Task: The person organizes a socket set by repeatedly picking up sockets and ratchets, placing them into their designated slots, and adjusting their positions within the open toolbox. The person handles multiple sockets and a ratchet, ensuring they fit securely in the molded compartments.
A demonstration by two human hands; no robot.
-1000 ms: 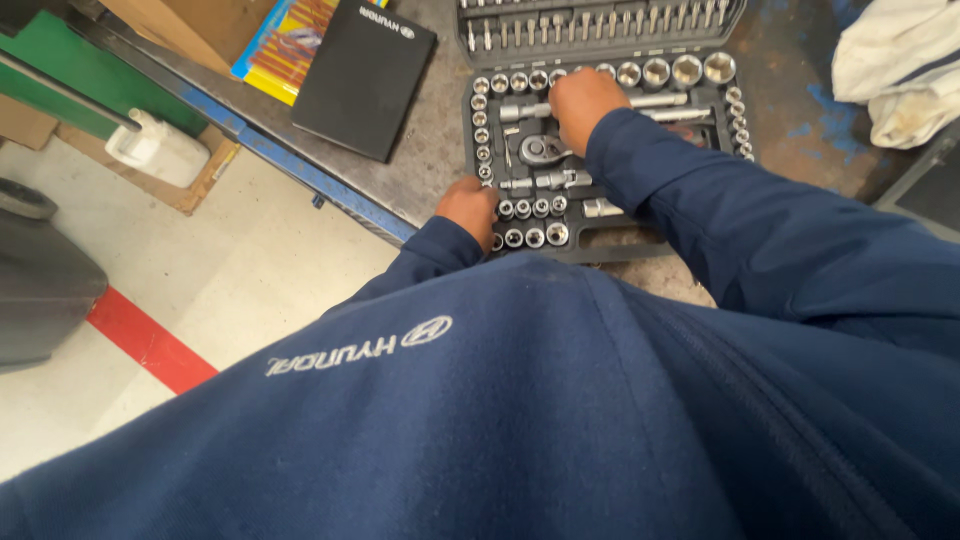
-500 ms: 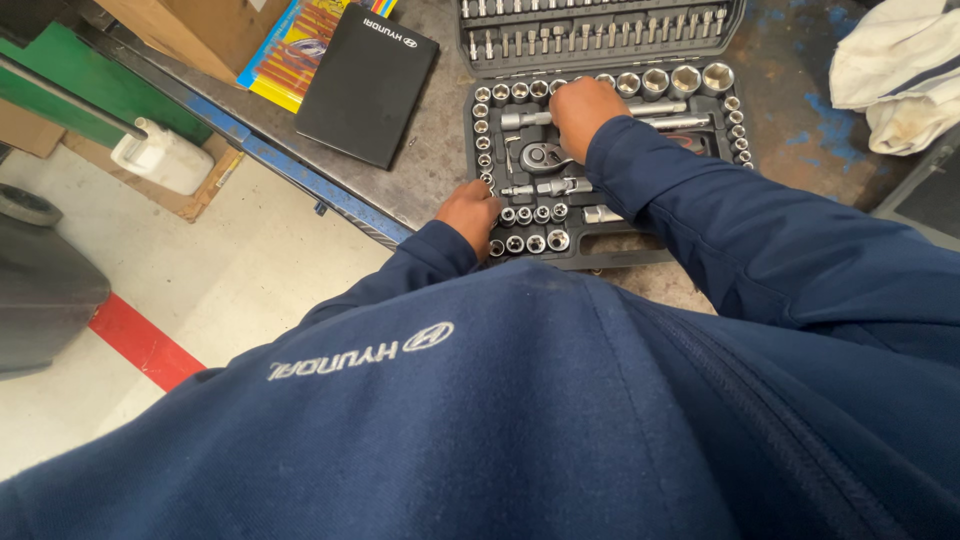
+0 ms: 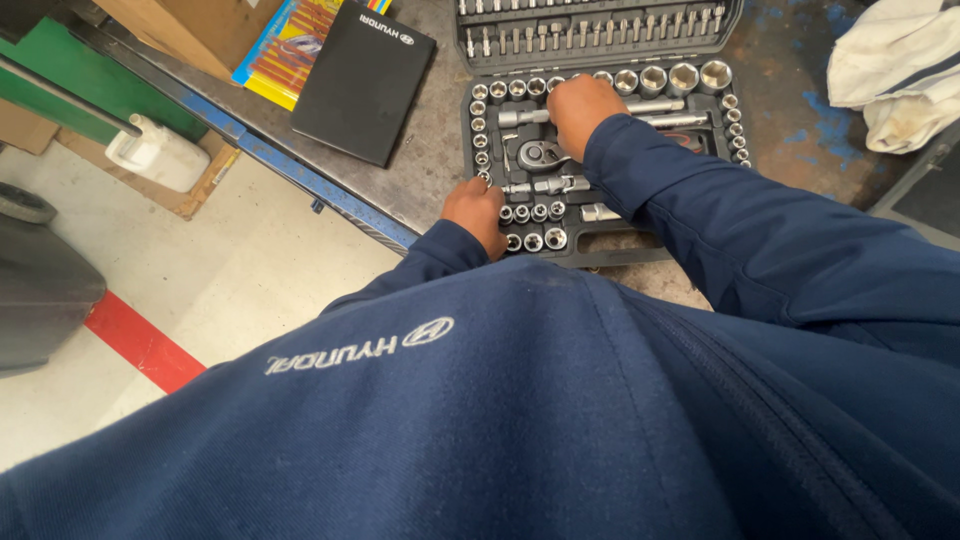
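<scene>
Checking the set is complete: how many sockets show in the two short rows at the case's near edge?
7 sockets: four in the upper row, running right from the left hand; three in the lower row. The hand may hide another.

My view is evenly lit from overhead, with no hard shadows, only a soft dark patch under my right hand [image 3: 583, 103] where its fingers curl into the socket case [image 3: 478, 140]. Just beyond those fingers, the chrome sockets [image 3: 668, 77] throw small bright glints. Beside my left hand [image 3: 477, 212] fingertips, everything reads sharp. My navy sweatshirt [image 3: 560, 420], nearest the lens, looks slightly soft, and lines bow towards the frame edges.
</scene>
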